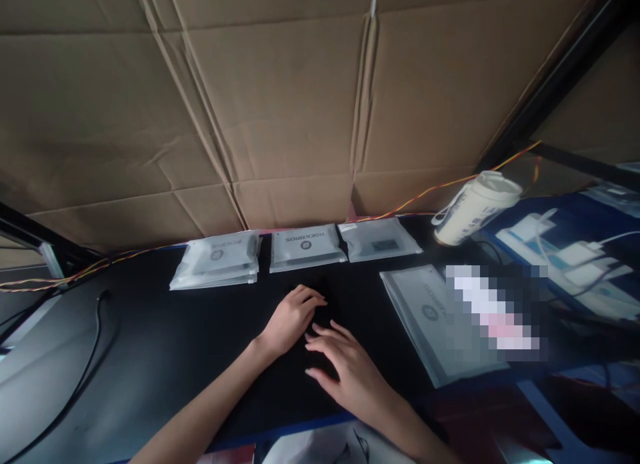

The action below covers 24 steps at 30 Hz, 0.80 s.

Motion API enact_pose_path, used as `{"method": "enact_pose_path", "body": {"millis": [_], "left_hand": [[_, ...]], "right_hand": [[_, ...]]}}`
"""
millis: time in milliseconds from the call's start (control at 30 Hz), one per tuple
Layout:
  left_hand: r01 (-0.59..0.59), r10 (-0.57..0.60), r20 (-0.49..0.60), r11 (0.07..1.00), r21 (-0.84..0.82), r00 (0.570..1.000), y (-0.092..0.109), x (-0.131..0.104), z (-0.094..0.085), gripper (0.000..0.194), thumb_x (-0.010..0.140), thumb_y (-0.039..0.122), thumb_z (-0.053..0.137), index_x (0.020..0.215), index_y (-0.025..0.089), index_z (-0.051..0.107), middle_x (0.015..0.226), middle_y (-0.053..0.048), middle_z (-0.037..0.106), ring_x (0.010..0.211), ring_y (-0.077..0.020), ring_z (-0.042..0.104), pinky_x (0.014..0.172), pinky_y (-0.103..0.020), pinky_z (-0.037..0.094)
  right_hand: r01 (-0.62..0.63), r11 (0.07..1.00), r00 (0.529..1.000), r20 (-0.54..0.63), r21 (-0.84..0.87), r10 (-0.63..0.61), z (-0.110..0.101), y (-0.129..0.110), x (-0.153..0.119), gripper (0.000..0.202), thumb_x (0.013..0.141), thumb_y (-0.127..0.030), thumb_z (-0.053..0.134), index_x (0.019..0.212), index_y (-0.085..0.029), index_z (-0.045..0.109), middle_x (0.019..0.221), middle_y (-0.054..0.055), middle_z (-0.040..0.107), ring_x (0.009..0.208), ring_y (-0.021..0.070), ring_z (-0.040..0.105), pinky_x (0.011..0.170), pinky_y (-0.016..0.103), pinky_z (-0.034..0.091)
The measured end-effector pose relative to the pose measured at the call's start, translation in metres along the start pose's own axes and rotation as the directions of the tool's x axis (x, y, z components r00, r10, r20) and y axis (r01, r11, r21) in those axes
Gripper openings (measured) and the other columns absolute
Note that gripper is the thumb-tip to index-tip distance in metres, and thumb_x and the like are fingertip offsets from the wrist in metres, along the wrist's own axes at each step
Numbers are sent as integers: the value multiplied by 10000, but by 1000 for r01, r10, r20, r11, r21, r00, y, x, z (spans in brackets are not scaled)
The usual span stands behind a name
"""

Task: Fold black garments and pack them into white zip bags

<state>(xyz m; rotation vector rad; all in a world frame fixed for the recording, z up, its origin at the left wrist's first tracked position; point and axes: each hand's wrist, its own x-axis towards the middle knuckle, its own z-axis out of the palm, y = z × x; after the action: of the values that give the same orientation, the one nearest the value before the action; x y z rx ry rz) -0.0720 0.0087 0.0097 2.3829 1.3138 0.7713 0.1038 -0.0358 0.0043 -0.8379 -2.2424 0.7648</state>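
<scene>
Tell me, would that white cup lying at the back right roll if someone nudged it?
Probably. The white cup looks round-bodied and lies tilted on its side on the black table, so a push might roll it in a curve. Its loop strap could catch and slow it. It seems light, though its contents are hidden.

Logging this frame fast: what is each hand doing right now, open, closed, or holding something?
Left hand: open, fingers loosely curled, resting on the black mat, holding nothing visible.
Right hand: open, fingers spread flat on the mat, holding nothing.
</scene>
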Motion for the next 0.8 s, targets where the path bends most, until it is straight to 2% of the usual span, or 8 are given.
{"method": "enact_pose_path", "body": {"millis": [67,167,200,267,400,500,633,800], "left_hand": [[18,-17,-14,1000,9,1000,-5,0,1,338,865,30,397,1007,210,645,1043,-59,624,993,-182,570,864,-337,513],[51,-50,-51,998,23,997,-7,-1,4,372,825,-3,393,1010,212,633,1088,-64,575,1026,-182,558,879,-339,510],[63,-61,-64,998,31,996,-6,-2,5,388,809,-13,389,1014,212,630,1101,-69,562,1037,-185,554,885,-345,508],[80,-76,-82,995,51,994,-3,-4,8,398,796,-14,391,1031,208,625,1119,-80,547,1051,-198,548,891,-367,504],[92,-84,-72,990,110,994,5,-5,12,394,818,23,426,1105,224,606,1239,-96,530,1102,-247,521,879,-434,487],[89,-88,-17,978,189,996,7,-4,11,435,818,28,436,1170,241,576,1358,-85,486,1168,-265,481,868,-442,475],[73,-82,25,969,236,996,5,-2,11,441,843,51,422,1222,240,545,1400,-84,467,1214,-258,450,883,-438,463],[60,-50,-103,993,103,993,4,-4,12,420,847,60,431,1201,244,563,1337,-82,524,1155,-240,519,907,-437,473]], "right_hand": [[-42,998,999,4,42,42,-7,-2,-2,240,790,-202,671,1013,-236,589,1054,26,699,1114,222,594,1006,429,436],[-173,982,984,-39,74,176,-16,-1,-3,32,855,-252,606,876,-234,590,903,9,699,921,188,656,836,334,515],[-216,975,973,-70,61,220,-18,1,-2,62,881,-275,568,837,-231,575,850,9,683,848,175,657,779,308,521],[-288,957,946,-162,-31,279,-19,7,-1,150,911,-332,511,808,-227,540,802,21,645,759,168,637,708,294,516],[-438,842,884,-323,-316,338,-16,18,5,224,878,-429,536,911,-209,512,879,80,640,824,231,638,635,315,510],[-521,756,853,-267,-397,448,-16,21,11,314,833,-461,596,973,-188,529,904,97,669,862,259,662,588,307,496],[-541,735,828,-109,-409,549,-24,18,21,321,826,-506,582,841,-185,570,855,102,693,862,270,666,662,314,477],[-597,799,801,12,-77,599,-29,16,31,215,798,-406,603,772,-209,524,786,40,672,770,207,656,646,266,443]]}}
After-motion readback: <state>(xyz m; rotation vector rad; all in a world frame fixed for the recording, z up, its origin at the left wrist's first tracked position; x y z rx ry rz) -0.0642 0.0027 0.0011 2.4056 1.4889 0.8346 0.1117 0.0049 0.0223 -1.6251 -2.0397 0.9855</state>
